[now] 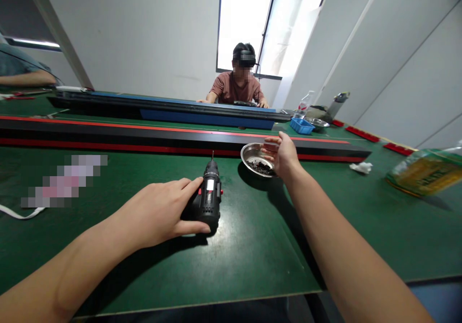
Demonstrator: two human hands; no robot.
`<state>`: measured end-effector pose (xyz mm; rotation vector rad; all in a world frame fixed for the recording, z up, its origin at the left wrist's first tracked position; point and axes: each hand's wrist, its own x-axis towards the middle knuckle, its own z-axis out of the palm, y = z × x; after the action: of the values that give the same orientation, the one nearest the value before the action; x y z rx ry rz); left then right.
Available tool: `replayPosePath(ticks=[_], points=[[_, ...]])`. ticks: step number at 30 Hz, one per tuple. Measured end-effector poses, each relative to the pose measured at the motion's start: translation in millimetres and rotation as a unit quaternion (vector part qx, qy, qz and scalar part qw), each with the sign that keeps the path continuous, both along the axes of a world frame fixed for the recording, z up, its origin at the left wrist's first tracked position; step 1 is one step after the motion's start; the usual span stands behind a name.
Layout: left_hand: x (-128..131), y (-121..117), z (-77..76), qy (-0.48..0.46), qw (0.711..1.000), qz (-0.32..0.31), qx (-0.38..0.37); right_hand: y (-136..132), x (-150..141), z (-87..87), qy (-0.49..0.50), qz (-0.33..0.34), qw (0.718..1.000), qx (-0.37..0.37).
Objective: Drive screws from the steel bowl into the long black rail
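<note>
A black cordless drill (pixel 210 195) lies on the green table, its thin bit pointing away from me. Around its left side is my left hand (pixel 169 207), thumb near the rear of the body and forefinger along it; the other fingers are partly hidden. My right hand (pixel 285 157) hovers at the right rim of a round metal bowl (pixel 246 155), fingers apart and nothing visible in them. Small dark pieces, probably screws, lie in the bottom of the bowl (pixel 260 168). Whether the fingertips touch the bowl cannot be made out.
Behind the drill and bowl a long black-and-red bar (pixel 162 139) crosses the table (pixel 245 260). Farther back lie long blue-and-black profiles (pixel 202 117), with a seated person (pixel 234 87) beyond. To the right are crumpled tissue (pixel 361 168), a yellow-green bag (pixel 428 174) and a blue basket (pixel 302 126).
</note>
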<state>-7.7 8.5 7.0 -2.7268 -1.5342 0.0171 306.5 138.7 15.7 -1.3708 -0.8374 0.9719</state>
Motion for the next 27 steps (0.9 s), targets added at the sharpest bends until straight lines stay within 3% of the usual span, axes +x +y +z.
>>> replayPosePath(ticks=[4,9,13,17,27], points=[[-0.8,0.5,-2.0,0.003,1.000,0.002,0.009,0.1,2.1,-5.2,-0.210,0.056,0.976,-0.011],[-0.5,0.2,-1.2,-0.003,1.000,0.003,0.011,-13.5,4.9,-3.9,-0.502,0.076,0.861,-0.031],[0.0,0.1,-0.4,-0.004,1.000,0.000,0.010,-20.1,3.8,-1.1,-0.574,0.082,0.812,-0.069],[-0.5,0.6,-0.5,0.000,1.000,-0.002,0.012,-19.5,3.0,0.0,-0.586,0.098,0.800,-0.087],[-0.6,1.3,-1.6,-0.005,1.000,0.000,0.008,-19.8,1.3,2.4,-0.563,0.119,0.812,-0.095]])
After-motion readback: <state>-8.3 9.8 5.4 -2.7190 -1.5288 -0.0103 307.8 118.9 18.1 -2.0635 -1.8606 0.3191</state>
